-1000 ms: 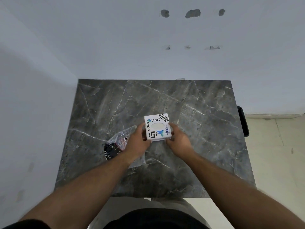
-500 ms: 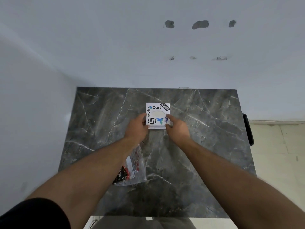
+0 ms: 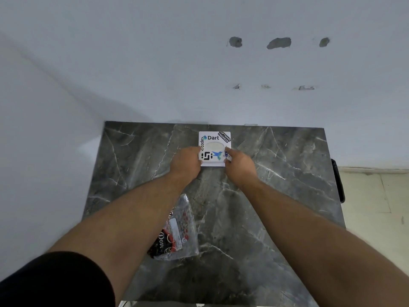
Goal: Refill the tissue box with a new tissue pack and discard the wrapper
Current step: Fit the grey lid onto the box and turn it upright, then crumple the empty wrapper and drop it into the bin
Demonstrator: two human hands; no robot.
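A white square tissue box (image 3: 214,142) covered in stickers, with an oval opening on top, stands near the far edge of the dark marble table (image 3: 276,196). My left hand (image 3: 187,161) grips its near left side and my right hand (image 3: 240,166) grips its near right side. The clear plastic wrapper (image 3: 177,231), with red and black print, lies flat on the table near me, partly under my left forearm.
A white wall rises directly behind the table and along its left side. A black object (image 3: 338,180) hangs at the table's right edge, with light floor tiles beyond it.
Both hands have pushed the tissue box away from me, from the table's middle to near the far wall. The wrapper stayed where it was, now behind my left hand.
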